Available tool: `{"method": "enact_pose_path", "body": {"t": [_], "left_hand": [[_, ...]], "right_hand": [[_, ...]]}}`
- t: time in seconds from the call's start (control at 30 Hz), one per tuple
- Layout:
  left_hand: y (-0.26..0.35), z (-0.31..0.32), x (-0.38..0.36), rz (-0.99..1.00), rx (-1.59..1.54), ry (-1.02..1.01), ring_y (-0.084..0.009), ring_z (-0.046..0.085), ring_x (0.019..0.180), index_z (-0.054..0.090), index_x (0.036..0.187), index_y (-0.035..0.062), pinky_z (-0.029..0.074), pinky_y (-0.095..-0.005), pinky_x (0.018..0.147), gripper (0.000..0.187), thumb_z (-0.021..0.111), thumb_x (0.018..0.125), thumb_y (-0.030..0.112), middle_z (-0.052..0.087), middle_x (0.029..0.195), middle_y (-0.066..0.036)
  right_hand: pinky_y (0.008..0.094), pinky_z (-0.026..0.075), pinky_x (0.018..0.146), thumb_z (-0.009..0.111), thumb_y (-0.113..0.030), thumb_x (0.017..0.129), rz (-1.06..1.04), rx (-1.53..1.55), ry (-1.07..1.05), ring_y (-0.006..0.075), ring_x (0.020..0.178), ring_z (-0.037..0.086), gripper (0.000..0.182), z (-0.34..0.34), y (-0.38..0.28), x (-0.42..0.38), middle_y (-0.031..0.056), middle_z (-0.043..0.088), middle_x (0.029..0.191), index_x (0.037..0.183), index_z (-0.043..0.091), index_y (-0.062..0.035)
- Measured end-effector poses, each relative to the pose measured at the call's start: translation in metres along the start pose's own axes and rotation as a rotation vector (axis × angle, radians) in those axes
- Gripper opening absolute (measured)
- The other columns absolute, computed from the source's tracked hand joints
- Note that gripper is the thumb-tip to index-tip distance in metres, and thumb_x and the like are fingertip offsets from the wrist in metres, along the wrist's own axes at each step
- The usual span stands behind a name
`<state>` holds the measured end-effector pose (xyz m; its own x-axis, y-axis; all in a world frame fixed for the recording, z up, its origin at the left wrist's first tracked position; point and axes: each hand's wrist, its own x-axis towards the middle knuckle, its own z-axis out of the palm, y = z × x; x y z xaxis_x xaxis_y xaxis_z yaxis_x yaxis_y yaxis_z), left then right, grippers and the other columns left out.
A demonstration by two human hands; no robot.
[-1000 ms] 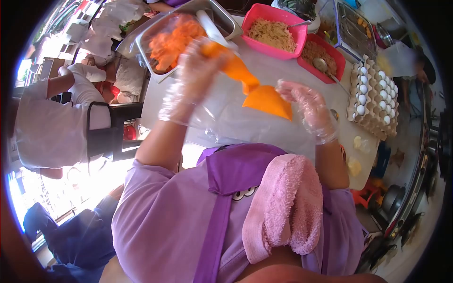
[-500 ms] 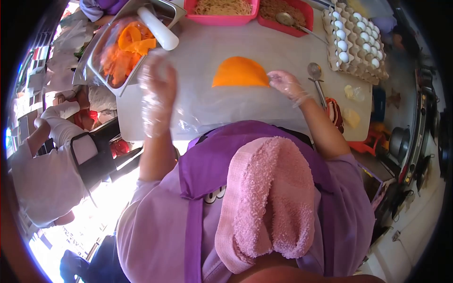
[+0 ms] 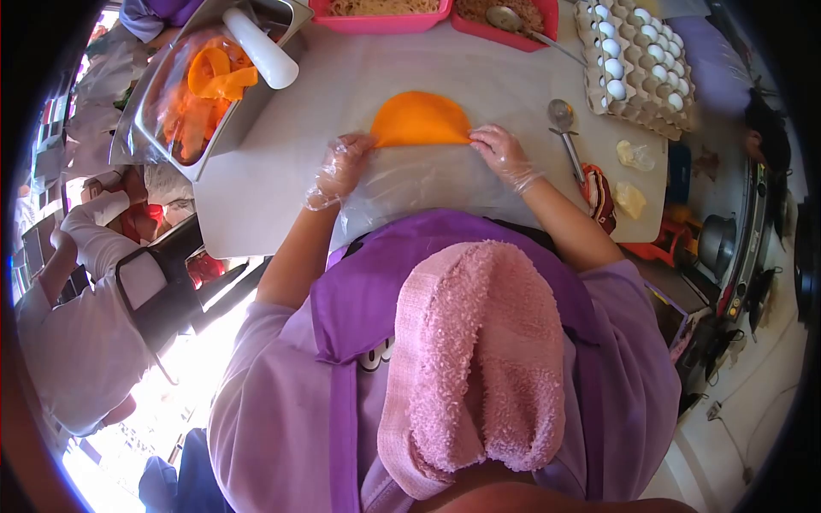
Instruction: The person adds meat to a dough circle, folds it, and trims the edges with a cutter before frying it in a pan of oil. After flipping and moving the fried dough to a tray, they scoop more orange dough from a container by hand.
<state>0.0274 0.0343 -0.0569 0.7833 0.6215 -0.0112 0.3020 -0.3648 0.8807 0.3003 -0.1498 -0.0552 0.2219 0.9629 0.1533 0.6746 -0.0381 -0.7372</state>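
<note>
A flat orange half-circle of dough (image 3: 421, 120) lies on the table, its straight side toward me. Clear plastic sheeting (image 3: 409, 181) spreads between the dough and my apron. At the dough's left corner, my left hand (image 3: 349, 162) has its fingers pinched together, in a clear plastic glove. My right hand (image 3: 503, 154), gloved alike, pinches at the right corner. I cannot tell whether the plastic is caught in the fingers together with the dough.
To the left, a metal pan (image 3: 248, 124) holds orange dough in plastic, with a white rolling pin (image 3: 261, 50) across it. Pink tubs of shredded filling (image 3: 385, 7) and brown filling (image 3: 487, 24) stand behind. Egg trays (image 3: 629, 98), a pastry wheel (image 3: 566, 141) and yellowish scraps (image 3: 631, 198) are right.
My left hand has come down from beside the metal pan to the dough's left corner and closed there. My right hand stays by the right corner. The view has shifted slightly.
</note>
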Motion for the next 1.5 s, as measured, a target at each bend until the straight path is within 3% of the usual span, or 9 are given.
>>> {"method": "enact_pose_path", "body": {"t": [0.17, 0.23, 0.3, 0.67, 0.73, 0.87, 0.93, 1.1, 1.5], "left_hand": [[-0.012, -0.006, 0.010, 0.053, 0.238, -0.018, -0.0299, 0.064, 0.085, 0.068, 0.096, 0.0025, 0.051, -0.0344, 0.078, 0.018, 0.063, 0.078, 0.002, 0.067, 0.095, -0.015], [-0.007, -0.008, 0.017, -0.022, 0.231, -0.039, -0.0270, 0.065, 0.084, 0.068, 0.096, 0.0028, 0.051, -0.0326, 0.078, 0.017, 0.063, 0.079, 0.003, 0.068, 0.094, -0.014], [0.012, -0.014, 0.028, -0.376, 0.141, -0.126, -0.0207, 0.065, 0.083, 0.068, 0.095, 0.0033, 0.050, -0.0300, 0.079, 0.018, 0.067, 0.077, 0.005, 0.069, 0.091, -0.012], [0.003, -0.016, 0.046, -0.442, 0.145, -0.090, -0.0161, 0.060, 0.075, 0.063, 0.096, -0.0005, 0.048, -0.0289, 0.072, 0.028, 0.073, 0.076, 0.016, 0.064, 0.080, -0.008], [-0.001, -0.020, 0.044, -0.382, 0.091, -0.064, -0.0166, 0.060, 0.075, 0.063, 0.096, -0.0002, 0.048, -0.0292, 0.073, 0.027, 0.071, 0.078, 0.018, 0.064, 0.079, -0.008], [-0.002, -0.009, 0.036, -0.342, 0.091, 0.289, -0.0246, 0.059, 0.088, 0.059, 0.108, 0.0028, 0.047, -0.0347, 0.080, 0.034, 0.061, 0.086, 0.028, 0.062, 0.093, -0.013], [0.000, -0.001, 0.034, -0.251, 0.230, 0.326, -0.0313, 0.058, 0.098, 0.058, 0.113, 0.0055, 0.045, -0.0395, 0.086, 0.038, 0.057, 0.087, 0.033, 0.060, 0.104, -0.017], [0.013, 0.014, 0.033, -0.250, 0.644, 0.257, -0.0356, 0.045, 0.116, 0.048, 0.125, 0.0111, 0.033, -0.0514, 0.097, 0.049, 0.054, 0.087, 0.042, 0.050, 0.122, -0.015], [0.018, 0.023, 0.037, -0.133, 0.853, 0.219, -0.0313, 0.048, 0.116, 0.048, 0.123, 0.0142, 0.036, -0.0513, 0.093, 0.045, 0.055, 0.087, 0.039, 0.051, 0.124, -0.011]], "right_hand": [[0.0327, 0.050, 0.077, 0.068, -0.007, 0.078, 0.120, 0.045, -0.054, 0.0255, 0.084, 0.063, 0.013, 0.002, 0.009, 0.010, 0.0110, 0.067, 0.089, 0.089, 0.068, -0.0019], [0.0316, 0.051, 0.073, 0.070, -0.008, 0.076, 0.527, 0.325, -0.113, 0.0200, 0.078, 0.064, 0.013, -0.002, 0.006, 0.017, 0.0090, 0.067, 0.083, 0.088, 0.067, -0.0040], [0.0312, 0.050, 0.071, 0.072, -0.010, 0.074, 0.547, 0.288, -0.159, 0.0179, 0.076, 0.063, 0.014, -0.001, 0.018, 0.025, 0.0079, 0.067, 0.081, 0.086, 0.065, -0.0054], [0.0314, 0.047, 0.064, 0.076, -0.021, 0.073, 0.563, -0.278, -0.409, 0.0153, 0.068, 0.056, 0.025, -0.011, 0.008, 0.055, 0.0042, 0.057, 0.070, 0.076, 0.055, -0.0074], [0.0364, 0.048, 0.068, 0.078, -0.031, 0.068, 0.614, 0.017, -0.369, 0.0253, 0.072, 0.059, 0.035, -0.011, 0.022, 0.052, 0.0114, 0.060, 0.080, 0.088, 0.059, -0.0088], [0.0399, 0.047, 0.073, 0.072, -0.032, 0.073, 0.504, -0.052, -0.040, 0.0271, 0.082, 0.060, 0.041, 0.003, 0.025, 0.036, 0.0120, 0.059, 0.092, 0.106, 0.056, -0.0120], [0.0469, 0.045, 0.076, 0.066, -0.036, 0.078, 0.326, -0.535, 0.056, 0.0292, 0.094, 0.057, 0.053, 0.010, 0.018, 0.032, 0.0107, 0.055, 0.106, 0.122, 0.047, -0.0157], [0.0529, 0.041, 0.079, 0.060, -0.043, 0.081, 0.441, -0.686, -0.058, 0.0310, 0.105, 0.051, 0.060, 0.017, 0.004, 0.031, 0.0090, 0.052, 0.113, 0.131, 0.040, -0.0186], [0.0505, 0.036, 0.091, 0.043, -0.045, 0.091, 0.510, -0.739, -0.398, 0.0302, 0.116, 0.044, 0.065, 0.003, -0.022, 0.046, 0.0121, 0.043, 0.127, 0.146, 0.018, -0.0206]]}}
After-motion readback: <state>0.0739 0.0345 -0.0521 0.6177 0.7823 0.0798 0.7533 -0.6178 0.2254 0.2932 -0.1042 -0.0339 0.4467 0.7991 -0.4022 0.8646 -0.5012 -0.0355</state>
